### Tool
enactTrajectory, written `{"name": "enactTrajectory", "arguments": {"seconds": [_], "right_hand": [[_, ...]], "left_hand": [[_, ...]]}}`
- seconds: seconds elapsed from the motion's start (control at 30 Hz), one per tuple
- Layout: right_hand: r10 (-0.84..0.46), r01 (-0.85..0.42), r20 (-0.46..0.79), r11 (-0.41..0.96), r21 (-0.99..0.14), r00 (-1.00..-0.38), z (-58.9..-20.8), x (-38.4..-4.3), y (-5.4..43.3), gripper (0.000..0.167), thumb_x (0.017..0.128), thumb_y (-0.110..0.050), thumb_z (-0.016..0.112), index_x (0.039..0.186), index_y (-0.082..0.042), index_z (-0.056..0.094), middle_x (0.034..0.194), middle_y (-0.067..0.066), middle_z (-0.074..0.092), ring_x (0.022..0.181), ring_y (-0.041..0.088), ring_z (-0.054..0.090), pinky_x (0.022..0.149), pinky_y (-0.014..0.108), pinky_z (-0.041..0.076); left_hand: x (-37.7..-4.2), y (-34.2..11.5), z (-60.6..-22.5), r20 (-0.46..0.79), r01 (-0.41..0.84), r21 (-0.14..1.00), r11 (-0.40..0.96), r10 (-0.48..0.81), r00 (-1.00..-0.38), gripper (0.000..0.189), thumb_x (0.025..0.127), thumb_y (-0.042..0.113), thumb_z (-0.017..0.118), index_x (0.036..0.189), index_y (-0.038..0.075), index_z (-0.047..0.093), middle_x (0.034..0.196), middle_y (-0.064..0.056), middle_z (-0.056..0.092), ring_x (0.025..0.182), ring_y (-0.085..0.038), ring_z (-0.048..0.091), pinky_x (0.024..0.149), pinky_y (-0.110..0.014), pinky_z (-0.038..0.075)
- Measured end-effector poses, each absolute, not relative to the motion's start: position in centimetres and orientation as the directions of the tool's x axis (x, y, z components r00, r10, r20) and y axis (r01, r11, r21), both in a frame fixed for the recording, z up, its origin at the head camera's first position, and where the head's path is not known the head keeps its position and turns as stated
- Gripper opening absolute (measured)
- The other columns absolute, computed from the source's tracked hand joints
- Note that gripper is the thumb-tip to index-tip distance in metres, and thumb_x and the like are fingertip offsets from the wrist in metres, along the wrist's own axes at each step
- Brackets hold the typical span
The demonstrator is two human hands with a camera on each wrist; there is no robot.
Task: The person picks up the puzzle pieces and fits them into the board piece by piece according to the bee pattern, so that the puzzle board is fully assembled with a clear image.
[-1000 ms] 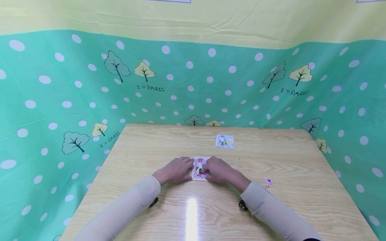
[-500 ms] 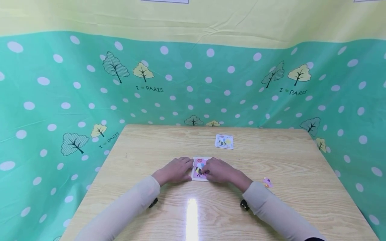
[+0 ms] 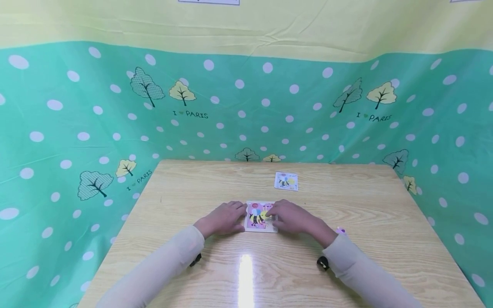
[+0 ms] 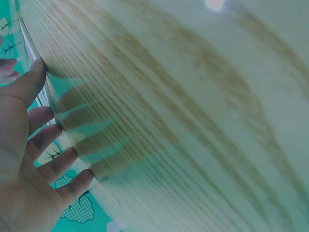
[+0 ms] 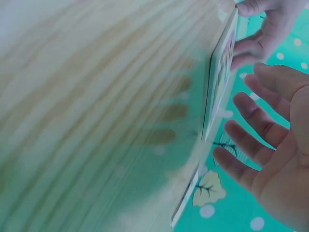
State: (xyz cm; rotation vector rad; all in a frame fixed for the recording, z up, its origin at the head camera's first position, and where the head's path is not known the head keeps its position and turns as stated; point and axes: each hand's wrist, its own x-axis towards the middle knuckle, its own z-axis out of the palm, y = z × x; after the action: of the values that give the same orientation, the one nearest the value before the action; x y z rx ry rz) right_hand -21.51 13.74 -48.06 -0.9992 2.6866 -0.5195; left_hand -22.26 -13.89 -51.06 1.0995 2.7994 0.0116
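Note:
A small bee picture puzzle in a pale frame lies flat on the wooden table. A pale patch shows at its lower right. My left hand rests at its left edge, thumb at the near corner and fingertips near the far one. In the left wrist view, the fingers of my left hand are spread, tips at the table surface. My right hand hovers over the puzzle's right side, index finger overlapping the bee's head. The right wrist view shows my right hand with loosely extended fingers and nothing between them.
A matching bee picture card lies farther back on the table. A loose purple puzzle piece sits to the right, partly hidden behind my right forearm. A patterned green cloth hangs around the table's back and sides.
My right hand has drawn back to the right, uncovering more of the bee picture, and its forearm now partly hides the loose piece. My left hand stays at the puzzle's left edge.

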Motion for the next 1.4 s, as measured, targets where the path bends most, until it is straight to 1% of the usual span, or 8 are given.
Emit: {"name": "enactTrajectory", "arguments": {"seconds": [0.2, 0.33, 0.63, 0.77, 0.93, 1.27, 1.4], "right_hand": [[-0.668, -0.595, -0.059, 0.696, -0.402, -0.742, -48.0, -21.3, 15.9, 0.028, 0.093, -0.015, 0.07, 0.121, -0.013, 0.074, 0.115, 0.003, 0.074, 0.111, 0.022, 0.064, 0.101, 0.044, 0.054], [-0.661, -0.589, -0.053, 0.699, -0.406, -0.748, -47.9, -21.0, 17.5, 0.029, 0.093, -0.014, 0.07, 0.122, -0.013, 0.074, 0.116, 0.004, 0.074, 0.112, 0.023, 0.065, 0.1, 0.046, 0.055], [-0.609, -0.543, -0.026, 0.725, -0.423, -0.793, -47.7, -20.6, 21.4, 0.03, 0.091, -0.013, 0.071, 0.121, -0.013, 0.074, 0.115, 0.002, 0.075, 0.11, 0.024, 0.066, 0.099, 0.048, 0.056], [-0.568, -0.498, -0.049, 0.757, -0.423, -0.822, -47.7, -20.5, 23.0, 0.029, 0.091, -0.014, 0.073, 0.12, -0.015, 0.075, 0.115, 0.001, 0.074, 0.111, 0.024, 0.066, 0.1, 0.048, 0.056], [-0.534, -0.463, -0.064, 0.781, -0.419, -0.843, -47.8, -20.4, 25.0, 0.029, 0.091, -0.013, 0.074, 0.12, -0.017, 0.075, 0.115, 0.0, 0.074, 0.11, 0.025, 0.067, 0.098, 0.05, 0.057], [-0.484, -0.42, -0.055, 0.804, -0.421, -0.873, -47.7, -19.7, 28.7, 0.03, 0.091, -0.009, 0.073, 0.121, -0.012, 0.074, 0.115, 0.007, 0.074, 0.109, 0.031, 0.067, 0.094, 0.053, 0.057], [-0.488, -0.417, -0.075, 0.807, -0.419, -0.869, -48.0, -19.4, 30.2, 0.033, 0.089, -0.007, 0.074, 0.121, -0.007, 0.073, 0.115, 0.01, 0.073, 0.099, 0.026, 0.069, 0.091, 0.051, 0.057]], "left_hand": [[-22.2, -13.9, -51.0, -0.129, 0.67, 0.069, 0.74, 0.672, -0.729, 0.059, 0.095, 0.053, 0.064, 0.138, 0.012, 0.059, 0.152, -0.013, 0.052, 0.141, -0.03, 0.05, 0.116, -0.047, 0.046], [-22.3, -14.0, -51.1, -0.123, 0.672, 0.072, 0.737, 0.675, -0.728, 0.06, 0.095, 0.052, 0.065, 0.139, 0.012, 0.059, 0.152, -0.013, 0.052, 0.141, -0.03, 0.05, 0.117, -0.047, 0.045], [-22.3, -14.0, -51.0, -0.114, 0.678, 0.069, 0.732, 0.681, -0.724, 0.065, 0.095, 0.053, 0.065, 0.142, 0.009, 0.056, 0.151, -0.013, 0.053, 0.141, -0.03, 0.05, 0.117, -0.047, 0.045], [-22.2, -14.0, -50.9, -0.119, 0.675, 0.074, 0.734, 0.679, -0.724, 0.066, 0.095, 0.053, 0.064, 0.143, 0.009, 0.055, 0.152, -0.013, 0.053, 0.142, -0.03, 0.049, 0.117, -0.047, 0.045], [-22.2, -13.9, -51.0, -0.127, 0.67, 0.077, 0.739, 0.674, -0.728, 0.067, 0.095, 0.053, 0.064, 0.144, 0.008, 0.055, 0.152, -0.013, 0.052, 0.142, -0.03, 0.049, 0.117, -0.047, 0.045], [-22.2, -13.8, -50.9, -0.134, 0.664, 0.077, 0.744, 0.667, -0.732, 0.064, 0.095, 0.052, 0.065, 0.142, 0.01, 0.056, 0.153, -0.013, 0.051, 0.142, -0.031, 0.048, 0.118, -0.048, 0.044], [-22.2, -13.8, -50.9, -0.137, 0.662, 0.071, 0.746, 0.665, -0.734, 0.066, 0.095, 0.052, 0.065, 0.143, 0.009, 0.055, 0.153, -0.013, 0.051, 0.143, -0.031, 0.048, 0.118, -0.047, 0.044]]}}
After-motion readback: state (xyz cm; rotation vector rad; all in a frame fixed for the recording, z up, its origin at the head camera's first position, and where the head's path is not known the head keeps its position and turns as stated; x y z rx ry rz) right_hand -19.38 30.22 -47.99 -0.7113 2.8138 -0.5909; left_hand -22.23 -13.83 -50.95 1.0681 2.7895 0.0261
